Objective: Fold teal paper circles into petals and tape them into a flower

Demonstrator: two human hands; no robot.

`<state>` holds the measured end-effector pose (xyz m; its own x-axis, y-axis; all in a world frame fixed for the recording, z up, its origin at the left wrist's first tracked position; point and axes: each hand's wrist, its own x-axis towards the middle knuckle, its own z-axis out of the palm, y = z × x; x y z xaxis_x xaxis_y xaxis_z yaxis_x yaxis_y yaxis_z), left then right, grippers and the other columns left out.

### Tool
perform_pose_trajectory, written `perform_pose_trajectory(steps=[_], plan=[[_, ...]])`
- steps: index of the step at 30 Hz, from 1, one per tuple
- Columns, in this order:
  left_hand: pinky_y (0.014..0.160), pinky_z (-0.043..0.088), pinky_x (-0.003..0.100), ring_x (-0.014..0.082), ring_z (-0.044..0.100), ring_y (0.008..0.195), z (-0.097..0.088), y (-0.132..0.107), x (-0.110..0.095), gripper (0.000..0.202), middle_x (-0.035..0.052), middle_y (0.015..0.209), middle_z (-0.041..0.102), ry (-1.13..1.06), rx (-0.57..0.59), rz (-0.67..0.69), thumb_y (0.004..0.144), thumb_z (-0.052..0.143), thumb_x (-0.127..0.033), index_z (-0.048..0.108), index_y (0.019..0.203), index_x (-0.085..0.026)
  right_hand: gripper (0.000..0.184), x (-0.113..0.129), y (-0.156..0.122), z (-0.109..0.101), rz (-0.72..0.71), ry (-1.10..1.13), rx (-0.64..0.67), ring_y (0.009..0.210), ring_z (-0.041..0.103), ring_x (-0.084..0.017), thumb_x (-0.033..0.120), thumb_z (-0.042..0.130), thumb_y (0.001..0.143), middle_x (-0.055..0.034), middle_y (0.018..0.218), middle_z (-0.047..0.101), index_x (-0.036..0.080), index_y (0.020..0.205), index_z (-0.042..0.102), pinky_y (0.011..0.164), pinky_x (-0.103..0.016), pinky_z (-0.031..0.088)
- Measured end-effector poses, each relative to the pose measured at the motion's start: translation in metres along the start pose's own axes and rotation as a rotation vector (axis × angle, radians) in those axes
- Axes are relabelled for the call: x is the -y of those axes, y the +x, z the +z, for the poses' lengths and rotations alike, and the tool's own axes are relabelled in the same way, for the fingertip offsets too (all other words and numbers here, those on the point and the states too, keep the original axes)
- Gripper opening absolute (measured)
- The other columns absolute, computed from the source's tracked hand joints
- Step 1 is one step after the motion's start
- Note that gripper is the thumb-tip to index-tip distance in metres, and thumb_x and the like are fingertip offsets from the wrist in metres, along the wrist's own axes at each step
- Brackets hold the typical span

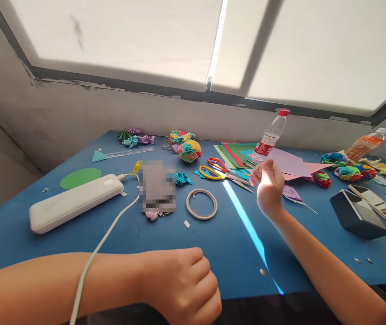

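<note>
My left hand (186,286) is curled into a fist at the near edge of the table, knuckles up. Its fingertips are hidden, so what it may hold cannot be seen. A white cable (111,225) runs across that forearm. My right hand (269,187) is raised over the table, thumb up and fingers loosely bent, with nothing visible in it. Beside it lie scissors (226,175) with red and yellow handles. Behind it are sheets of coloured paper (289,162) and a clear bottle (270,137) with a red cap. A roll of tape (202,215) lies flat between the hands.
A white power bank (74,205) and a green paper circle (80,178) are at left, near a blurred-out item (158,185). Crumpled paper balls (190,151) sit at the back. On the right are a dark box-shaped object (357,214), phones (380,205) and an orange drink bottle (367,144).
</note>
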<state>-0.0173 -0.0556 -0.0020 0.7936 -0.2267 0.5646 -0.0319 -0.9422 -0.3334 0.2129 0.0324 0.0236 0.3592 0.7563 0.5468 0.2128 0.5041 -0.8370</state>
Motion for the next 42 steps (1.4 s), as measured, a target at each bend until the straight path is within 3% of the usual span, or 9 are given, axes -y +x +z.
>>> perform_pose_trajectory(steps=[5, 11, 18, 22, 28, 34, 37, 40, 42], plan=[[0.037, 0.021, 0.027, 0.0109, 0.029, 0.038, 0.001, -0.001, 0.004, 0.022, -0.0022, 0.045, 0.035, 0.008, 0.005, -0.034, 0.072, 0.059, -0.021, 0.052, 0.052, -0.015, 0.028, 0.011, -0.011, 0.003, -0.324, -0.290, 0.094, 0.050, 0.040, -0.011, 0.045, 0.042, 0.092, 0.0034, 0.058, 0.042, 0.022, 0.076, 0.043, 0.049, -0.026, 0.034], [0.038, 0.024, 0.026, 0.0109, 0.031, 0.040, -0.001, -0.002, 0.005, 0.025, -0.0034, 0.047, 0.034, 0.019, 0.016, -0.043, 0.077, 0.057, -0.027, 0.049, 0.055, -0.016, 0.034, 0.009, -0.040, 0.019, -0.848, -0.723, 0.504, 0.048, 0.035, -0.011, 0.031, 0.041, 0.095, 0.0020, 0.053, 0.042, 0.021, 0.062, 0.039, 0.050, -0.028, 0.024], [0.037, 0.023, 0.025, 0.0102, 0.031, 0.038, 0.000, -0.003, 0.003, 0.027, -0.0035, 0.045, 0.033, 0.002, -0.019, 0.026, 0.079, 0.055, -0.024, 0.049, 0.054, -0.016, 0.032, 0.009, -0.065, 0.038, -1.025, -0.808, 0.806, 0.052, 0.035, -0.013, 0.028, 0.041, 0.095, 0.0007, 0.056, 0.045, 0.020, 0.064, 0.044, 0.050, -0.029, 0.021], [0.036, 0.023, 0.025, 0.0107, 0.032, 0.037, -0.002, -0.002, 0.004, 0.026, -0.0028, 0.044, 0.034, -0.033, -0.015, 0.035, 0.079, 0.052, -0.021, 0.050, 0.054, -0.015, 0.031, 0.014, -0.067, 0.037, -1.138, -0.855, 0.795, 0.050, 0.032, -0.013, 0.023, 0.044, 0.094, 0.0015, 0.052, 0.043, 0.020, 0.063, 0.046, 0.049, -0.029, 0.019], [0.036, 0.024, 0.025, 0.0106, 0.033, 0.036, -0.002, -0.002, 0.005, 0.023, -0.0024, 0.044, 0.035, -0.056, -0.013, 0.030, 0.075, 0.051, -0.013, 0.050, 0.052, -0.015, 0.027, 0.012, -0.051, 0.018, -1.111, -0.943, 0.616, 0.048, 0.037, -0.011, 0.023, 0.052, 0.090, 0.0025, 0.051, 0.047, 0.020, 0.064, 0.048, 0.050, -0.028, 0.025], [0.037, 0.023, 0.025, 0.0103, 0.031, 0.036, 0.000, -0.001, 0.003, 0.022, -0.0025, 0.043, 0.034, -0.049, -0.026, 0.036, 0.074, 0.051, -0.011, 0.051, 0.053, -0.014, 0.022, 0.005, -0.040, 0.010, -0.967, -0.904, 0.451, 0.051, 0.052, -0.012, 0.027, 0.056, 0.087, -0.0007, 0.057, 0.060, 0.020, 0.066, 0.054, 0.053, -0.026, 0.036], [0.037, 0.022, 0.025, 0.0104, 0.031, 0.037, 0.000, -0.001, 0.003, 0.021, -0.0026, 0.043, 0.034, -0.045, -0.010, 0.035, 0.074, 0.052, -0.011, 0.050, 0.053, -0.014, 0.012, 0.005, -0.037, 0.014, -0.889, -0.937, 0.444, 0.074, 0.064, -0.017, 0.023, 0.051, 0.089, -0.0052, 0.083, 0.069, 0.021, 0.096, 0.061, 0.068, -0.027, 0.047], [0.038, 0.023, 0.025, 0.0105, 0.032, 0.038, -0.001, -0.002, 0.004, 0.020, -0.0025, 0.044, 0.035, -0.046, 0.021, 0.029, 0.074, 0.052, -0.011, 0.050, 0.055, -0.014, 0.056, 0.004, -0.035, 0.018, -0.747, -0.987, 0.434, 0.120, 0.048, -0.027, 0.026, 0.051, 0.088, -0.0150, 0.132, 0.049, 0.017, 0.139, 0.031, 0.086, -0.036, 0.049], [0.038, 0.023, 0.025, 0.0106, 0.032, 0.038, -0.001, -0.003, 0.005, 0.020, -0.0024, 0.045, 0.036, -0.051, 0.029, 0.025, 0.075, 0.051, -0.011, 0.050, 0.055, -0.014, 0.073, 0.001, -0.033, 0.018, -0.667, -0.994, 0.442, 0.131, 0.035, -0.030, 0.031, 0.054, 0.086, -0.0177, 0.144, 0.032, 0.015, 0.145, 0.014, 0.090, -0.041, 0.049]])
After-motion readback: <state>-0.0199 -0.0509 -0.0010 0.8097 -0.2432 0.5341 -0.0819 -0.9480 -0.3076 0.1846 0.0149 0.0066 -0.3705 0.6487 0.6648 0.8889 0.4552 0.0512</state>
